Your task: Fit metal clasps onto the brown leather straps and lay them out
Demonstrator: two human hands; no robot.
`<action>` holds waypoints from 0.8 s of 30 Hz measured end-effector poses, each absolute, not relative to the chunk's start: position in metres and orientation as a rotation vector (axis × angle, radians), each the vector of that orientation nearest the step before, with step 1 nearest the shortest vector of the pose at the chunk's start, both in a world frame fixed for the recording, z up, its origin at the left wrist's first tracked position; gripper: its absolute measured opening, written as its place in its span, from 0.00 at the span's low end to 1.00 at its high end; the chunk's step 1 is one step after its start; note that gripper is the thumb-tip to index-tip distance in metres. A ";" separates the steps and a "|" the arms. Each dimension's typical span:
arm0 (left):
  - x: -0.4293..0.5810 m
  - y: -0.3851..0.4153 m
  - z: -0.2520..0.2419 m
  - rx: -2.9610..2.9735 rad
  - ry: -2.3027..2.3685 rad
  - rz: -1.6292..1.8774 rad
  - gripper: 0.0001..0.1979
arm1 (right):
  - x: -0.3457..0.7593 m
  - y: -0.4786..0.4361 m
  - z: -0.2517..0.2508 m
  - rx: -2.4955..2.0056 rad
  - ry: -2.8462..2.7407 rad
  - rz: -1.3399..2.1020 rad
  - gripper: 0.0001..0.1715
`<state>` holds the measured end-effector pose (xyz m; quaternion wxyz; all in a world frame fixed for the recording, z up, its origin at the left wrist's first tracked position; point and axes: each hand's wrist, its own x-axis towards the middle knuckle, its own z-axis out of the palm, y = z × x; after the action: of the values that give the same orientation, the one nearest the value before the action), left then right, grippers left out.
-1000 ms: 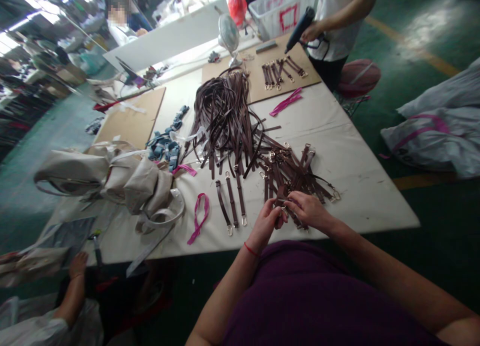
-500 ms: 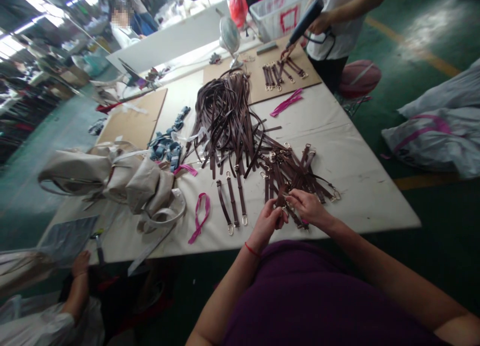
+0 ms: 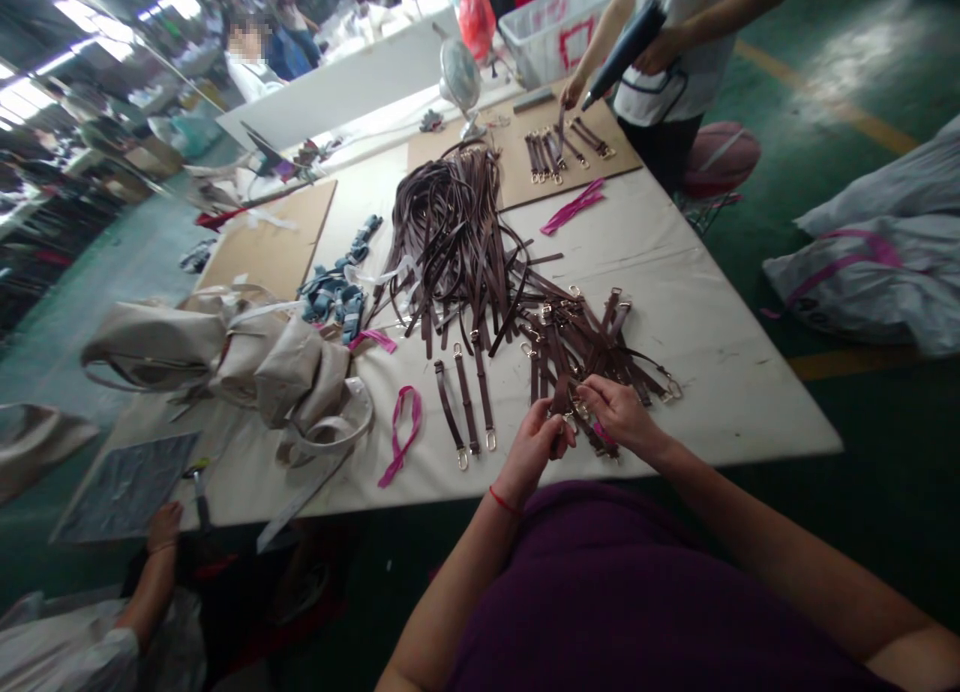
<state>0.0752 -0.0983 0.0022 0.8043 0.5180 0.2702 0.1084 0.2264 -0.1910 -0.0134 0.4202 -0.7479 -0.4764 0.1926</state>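
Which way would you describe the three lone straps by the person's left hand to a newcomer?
On the white-topped table, find the big central heap of dark brown straps. Just below it, left of the person's left hand, three straps lie straight and side by side, gold clips at their near ends, unlike the tangle nearby.

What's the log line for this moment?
left hand: grips brown leather strap | right hand: pinches gold metal clasp | nearby: pink fabric loop
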 end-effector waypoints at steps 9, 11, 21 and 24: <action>0.074 -0.097 0.002 0.996 0.589 0.261 0.15 | 0.222 -0.201 -0.020 -1.983 -1.419 0.410 0.18; 0.074 -0.098 0.002 0.990 0.584 0.260 0.15 | 0.218 -0.200 -0.019 -2.000 -1.434 0.377 0.17; 0.072 -0.100 0.004 0.933 0.558 0.251 0.15 | 0.221 -0.196 -0.016 -1.860 -1.268 0.460 0.19; 0.072 -0.100 0.004 0.961 0.556 0.253 0.15 | 0.222 -0.197 -0.012 -1.833 -1.187 0.519 0.18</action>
<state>0.0716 -0.1001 0.0042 0.8422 0.4552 0.2631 0.1199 0.2222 -0.1967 -0.0119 0.4337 -0.7358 -0.4766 0.2083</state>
